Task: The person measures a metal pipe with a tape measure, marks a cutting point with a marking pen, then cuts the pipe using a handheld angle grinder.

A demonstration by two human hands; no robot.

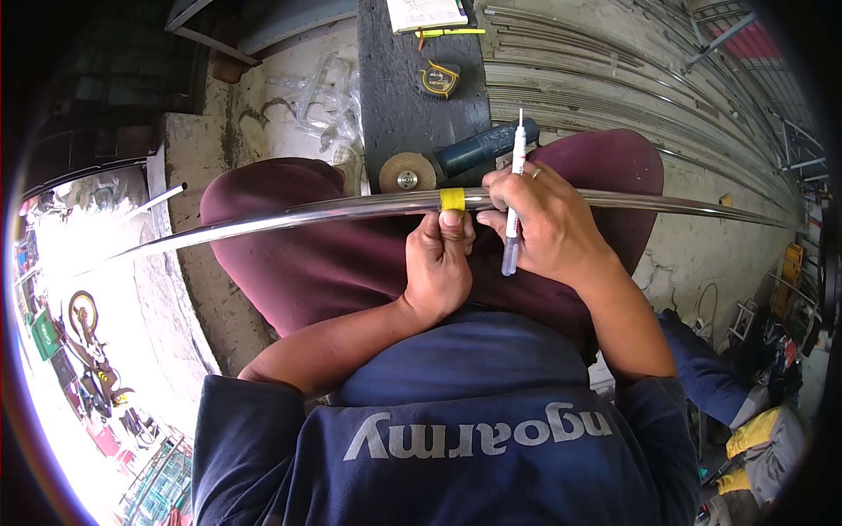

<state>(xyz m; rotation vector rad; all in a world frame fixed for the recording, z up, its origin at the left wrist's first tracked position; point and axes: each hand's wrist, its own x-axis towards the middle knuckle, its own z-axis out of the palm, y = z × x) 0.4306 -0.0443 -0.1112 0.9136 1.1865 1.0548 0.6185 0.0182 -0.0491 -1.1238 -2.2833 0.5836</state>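
Pressing its thumb up against the yellow band (452, 200), the left hand (438, 267) keeps its fingers narrow and curled at the near side of the shiny tube (351, 207), which lies crosswise over the thighs (307, 254). Just beside the band, the right hand (548, 215) has its thumb and fingers bent close around the tube and carries a white pen (516, 188), its bare thin tip pointing away from the body; whether those fingers pinch the metal, I cannot tell. The step in hand looks like setting or steadying the band. Adjusting it further would call for a firm left thumb and a still tube; using the pen there would call for turning its tip toward the metal. Beyond the tube, an angle grinder (482, 151) rests on the dark bench (395, 105), with a tape measure (438, 79) and an open notebook (427, 12) farther off.
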